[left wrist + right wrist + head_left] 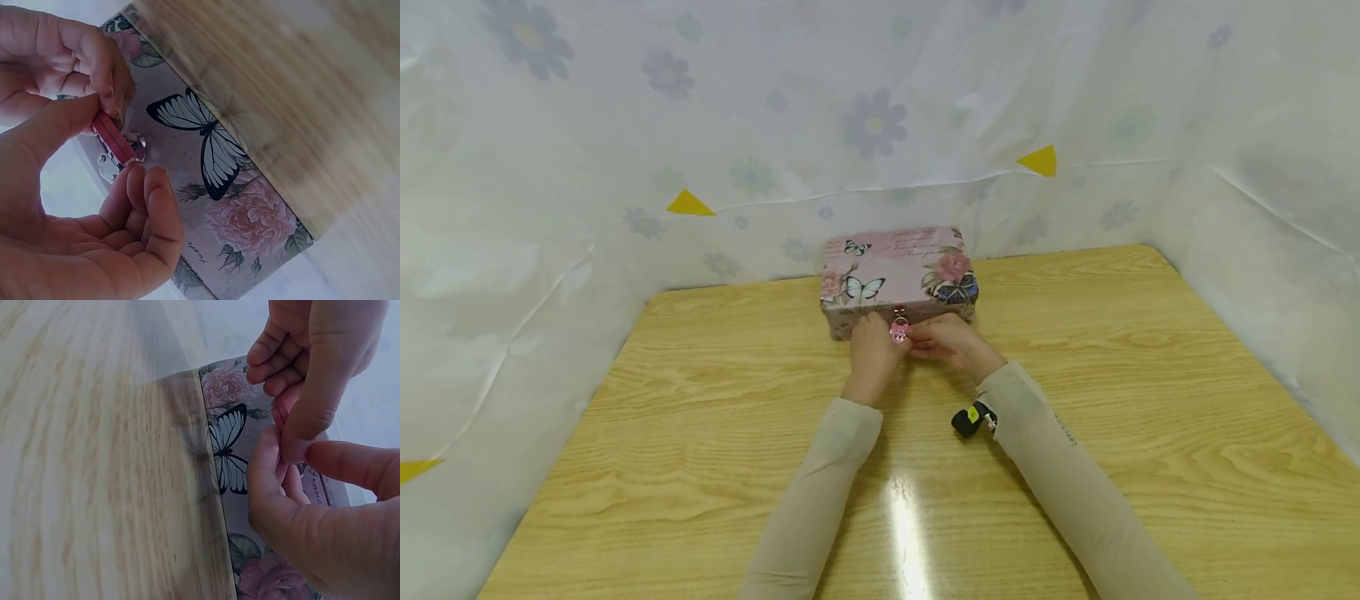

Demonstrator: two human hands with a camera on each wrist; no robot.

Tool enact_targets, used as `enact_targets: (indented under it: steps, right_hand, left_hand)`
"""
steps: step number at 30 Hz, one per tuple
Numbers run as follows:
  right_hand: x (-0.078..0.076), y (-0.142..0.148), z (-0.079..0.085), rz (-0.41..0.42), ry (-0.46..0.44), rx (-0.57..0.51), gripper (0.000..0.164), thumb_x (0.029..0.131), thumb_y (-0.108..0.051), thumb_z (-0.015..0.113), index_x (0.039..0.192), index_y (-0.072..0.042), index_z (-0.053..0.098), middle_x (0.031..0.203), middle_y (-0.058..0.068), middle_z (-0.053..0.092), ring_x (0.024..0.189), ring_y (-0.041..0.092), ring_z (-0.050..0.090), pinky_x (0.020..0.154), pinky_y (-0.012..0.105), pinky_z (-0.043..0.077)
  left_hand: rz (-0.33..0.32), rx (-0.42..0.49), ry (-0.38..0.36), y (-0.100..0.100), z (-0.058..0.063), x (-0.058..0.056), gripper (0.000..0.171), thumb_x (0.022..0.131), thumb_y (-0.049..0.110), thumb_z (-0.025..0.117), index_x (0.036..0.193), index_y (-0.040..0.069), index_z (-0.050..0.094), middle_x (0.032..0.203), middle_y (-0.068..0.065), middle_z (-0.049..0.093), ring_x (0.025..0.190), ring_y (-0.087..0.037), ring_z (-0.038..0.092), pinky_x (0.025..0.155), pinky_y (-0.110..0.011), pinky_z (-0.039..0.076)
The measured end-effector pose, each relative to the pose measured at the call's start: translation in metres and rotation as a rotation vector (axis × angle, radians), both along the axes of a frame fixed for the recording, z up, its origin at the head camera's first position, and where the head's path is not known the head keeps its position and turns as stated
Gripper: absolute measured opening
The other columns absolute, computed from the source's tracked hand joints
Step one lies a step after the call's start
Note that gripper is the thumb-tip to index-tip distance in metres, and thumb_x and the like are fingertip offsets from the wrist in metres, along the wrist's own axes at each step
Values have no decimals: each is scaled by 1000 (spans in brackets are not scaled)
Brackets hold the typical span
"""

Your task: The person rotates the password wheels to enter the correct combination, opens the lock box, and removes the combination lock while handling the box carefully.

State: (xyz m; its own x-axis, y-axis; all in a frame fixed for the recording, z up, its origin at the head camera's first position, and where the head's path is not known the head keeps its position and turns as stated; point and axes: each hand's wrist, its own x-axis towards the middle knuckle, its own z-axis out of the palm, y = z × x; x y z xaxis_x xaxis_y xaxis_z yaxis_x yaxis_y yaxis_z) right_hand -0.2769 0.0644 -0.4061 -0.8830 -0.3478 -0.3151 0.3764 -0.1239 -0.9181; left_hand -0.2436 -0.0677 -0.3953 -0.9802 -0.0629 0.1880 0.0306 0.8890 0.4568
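A pink padlock [899, 332] with number dials hangs by its shackle at the metal clasp [899, 311] on the front of a pink tin box [895, 262]. Butterflies and roses decorate the box, whose lid is down. My left hand [874, 350] grips the padlock from the left, thumb at one end and curled fingers by the other. From the right, my right hand [955, 340] pinches it between thumb and fingertips. In the left wrist view the padlock [115, 139] shows edge-on between both hands; in the right wrist view fingers cover most of it.
The box stands at the back of a wood-grain table [715, 400], close to a white flowered sheet [760, 108]. A black strap with a yellow mark [967, 419] shows at my right cuff. Yellow tape pieces [691, 204] mark the sheet.
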Motion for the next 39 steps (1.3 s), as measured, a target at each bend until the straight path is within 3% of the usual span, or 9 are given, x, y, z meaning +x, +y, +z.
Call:
enact_targets:
  steps: [5,14,20,30,39]
  right_hand:
    - [0,0,1,-3,18,4,9,93,4,53,95,7,61,75,2,65,69,10,62,71,24,55]
    - [-1,-6,-4,-61,94,72,33,97,-6,54,119,18,54,74,-3,65,68,6,61,70,22,54]
    - [-1,-13,-2,-87,118,78,35,97,-8,55,120,19,54,77,-3,64,71,5,61,69,21,54]
    - [-1,-12,-2,-161,66,167,24,95,-8,58,109,11,61,74,-1,61,64,5,58,66,22,55]
    - [-2,-16,1,-213,45,207,29,94,-5,59,116,14,60,72,-1,62,62,6,59,65,23,56]
  left_hand:
    - [-6,30,21,0,2,2,42,78,19,75,103,-8,55,100,-25,59,96,-40,58,83,-47,50]
    - [-18,40,21,-2,3,3,45,77,21,77,104,-7,54,101,-23,58,98,-39,57,85,-46,49]
    - [-9,-9,38,-5,4,1,48,77,22,78,105,-8,54,101,-23,59,96,-40,58,85,-46,49]
    - [-7,4,-7,0,2,3,51,78,25,77,110,-7,54,106,-24,58,100,-40,56,88,-46,48]
    - [-7,6,-46,-1,3,1,52,80,25,78,113,-8,54,108,-23,58,104,-38,56,89,-45,48]
